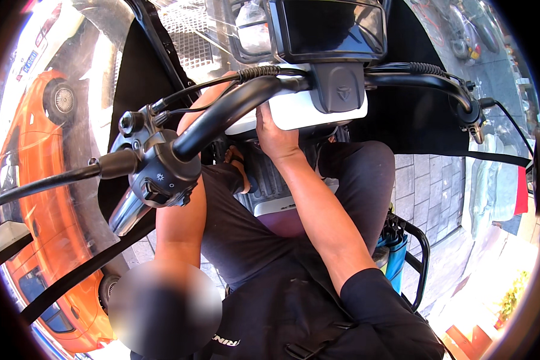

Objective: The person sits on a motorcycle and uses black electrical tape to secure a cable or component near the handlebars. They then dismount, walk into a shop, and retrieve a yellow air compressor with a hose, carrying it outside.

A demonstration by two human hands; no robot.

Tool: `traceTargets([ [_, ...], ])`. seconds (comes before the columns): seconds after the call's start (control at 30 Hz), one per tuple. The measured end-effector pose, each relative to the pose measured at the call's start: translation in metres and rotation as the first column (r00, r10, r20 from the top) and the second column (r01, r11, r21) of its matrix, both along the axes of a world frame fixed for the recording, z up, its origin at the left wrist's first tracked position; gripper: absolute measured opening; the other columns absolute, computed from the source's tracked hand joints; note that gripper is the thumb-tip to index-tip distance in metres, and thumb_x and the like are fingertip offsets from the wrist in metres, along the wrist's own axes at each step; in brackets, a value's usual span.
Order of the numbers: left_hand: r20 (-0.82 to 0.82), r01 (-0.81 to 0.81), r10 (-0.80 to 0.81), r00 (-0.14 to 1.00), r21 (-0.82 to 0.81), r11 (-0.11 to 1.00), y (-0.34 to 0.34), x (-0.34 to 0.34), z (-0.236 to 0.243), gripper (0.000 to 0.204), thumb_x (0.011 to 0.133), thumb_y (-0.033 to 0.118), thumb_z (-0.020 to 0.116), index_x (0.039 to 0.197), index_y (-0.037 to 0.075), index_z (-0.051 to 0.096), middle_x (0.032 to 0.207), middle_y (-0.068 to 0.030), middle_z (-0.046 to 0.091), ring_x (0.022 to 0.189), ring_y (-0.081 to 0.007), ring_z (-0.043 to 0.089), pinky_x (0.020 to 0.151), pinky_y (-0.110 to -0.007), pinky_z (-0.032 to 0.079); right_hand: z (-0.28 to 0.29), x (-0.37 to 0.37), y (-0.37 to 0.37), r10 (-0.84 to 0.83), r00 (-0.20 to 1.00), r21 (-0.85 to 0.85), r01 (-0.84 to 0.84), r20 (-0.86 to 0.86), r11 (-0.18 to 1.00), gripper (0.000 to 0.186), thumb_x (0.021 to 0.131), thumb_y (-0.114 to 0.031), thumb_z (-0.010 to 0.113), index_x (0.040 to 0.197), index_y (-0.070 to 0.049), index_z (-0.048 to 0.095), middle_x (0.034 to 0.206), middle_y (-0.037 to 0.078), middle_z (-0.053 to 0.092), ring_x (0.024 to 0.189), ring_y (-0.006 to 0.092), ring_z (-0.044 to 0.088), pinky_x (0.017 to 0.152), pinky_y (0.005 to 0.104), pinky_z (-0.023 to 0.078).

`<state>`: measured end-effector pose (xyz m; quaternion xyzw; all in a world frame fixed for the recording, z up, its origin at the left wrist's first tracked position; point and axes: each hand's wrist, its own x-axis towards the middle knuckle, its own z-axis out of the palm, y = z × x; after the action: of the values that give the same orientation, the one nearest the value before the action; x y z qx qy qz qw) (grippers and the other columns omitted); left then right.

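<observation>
- My right hand [277, 139] touches a white panel [321, 112]; fingers hidden, grip unclear.
- My left hand [213, 96], mostly hidden: can't tell.
- Panel seems stiff, slick; hold its edge.

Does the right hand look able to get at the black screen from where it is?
Probably yes, though not straight up: the white panel seems to lie between the right hand and the black screen. The screen's front looks uncovered.

White panel [297, 109], rounded right corner, just below black handlebar [231, 113]
</observation>
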<state>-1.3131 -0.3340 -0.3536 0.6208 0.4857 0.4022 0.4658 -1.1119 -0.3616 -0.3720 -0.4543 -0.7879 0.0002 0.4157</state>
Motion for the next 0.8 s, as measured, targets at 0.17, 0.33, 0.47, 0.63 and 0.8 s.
traceTargets([
  [0.17,-0.003,-0.095,0.095,0.995,-0.065,0.993,-0.001,0.005,-0.009,0.031,0.101,0.03,0.064,0.111,0.002,0.073,0.088,-0.0066,0.071,0.08,-0.0165,0.062,0.073,-0.033,0.051,0.004,0.001,0.001,-0.001,1.0,0.02,0.0,0.02,1.0,0.043,0.086,-0.002,0.071,0.129,-0.004,0.068,0.111,0.018,0.072,0.1,0.0401,0.069,0.089,0.0478,0.055],
  [0.33,-0.306,-0.169,0.167,0.937,0.02,0.985,0.011,-0.006,-0.035,0.033,0.102,0.031,0.057,0.104,0.004,0.076,0.083,-0.0043,0.072,0.073,-0.0143,0.059,0.066,-0.031,0.049,-0.002,0.001,0.0,0.024,1.0,-0.038,-0.024,-0.009,0.999,0.044,0.086,-0.001,0.07,0.13,-0.004,0.068,0.111,0.018,0.072,0.1,0.0401,0.069,0.089,0.0478,0.055],
  [0.47,-0.306,-0.203,0.193,0.932,0.0,0.979,0.016,-0.009,-0.048,0.035,0.1,0.035,0.059,0.104,0.005,0.077,0.085,-0.0038,0.073,0.07,-0.0136,0.058,0.064,-0.031,0.048,-0.005,-0.001,0.001,0.014,0.999,0.002,-0.014,-0.03,1.0,0.044,0.085,0.0,0.07,0.129,-0.005,0.069,0.111,0.018,0.072,0.1,0.0402,0.069,0.089,0.048,0.055],
  [0.63,-0.341,-0.206,0.164,0.925,-0.09,0.974,0.014,-0.011,-0.046,0.033,0.099,0.036,0.061,0.104,0.008,0.078,0.087,-0.003,0.074,0.07,-0.0132,0.061,0.061,-0.03,0.048,-0.003,-0.001,0.0,-0.002,1.0,0.016,0.002,-0.029,1.0,0.045,0.083,0.001,0.07,0.128,-0.006,0.069,0.11,0.019,0.072,0.1,0.041,0.069,0.089,0.049,0.054],
  [0.8,-0.263,-0.086,0.043,0.964,-0.152,0.985,0.027,-0.014,-0.069,0.027,0.098,0.034,0.064,0.099,0.01,0.075,0.086,-0.0009,0.073,0.069,-0.0114,0.064,0.056,-0.028,0.043,-0.001,0.001,0.001,0.009,0.999,-0.014,-0.01,-0.037,1.0,0.044,0.082,0.002,0.069,0.126,-0.005,0.07,0.11,0.019,0.071,0.101,0.0419,0.068,0.09,0.0492,0.054],
])
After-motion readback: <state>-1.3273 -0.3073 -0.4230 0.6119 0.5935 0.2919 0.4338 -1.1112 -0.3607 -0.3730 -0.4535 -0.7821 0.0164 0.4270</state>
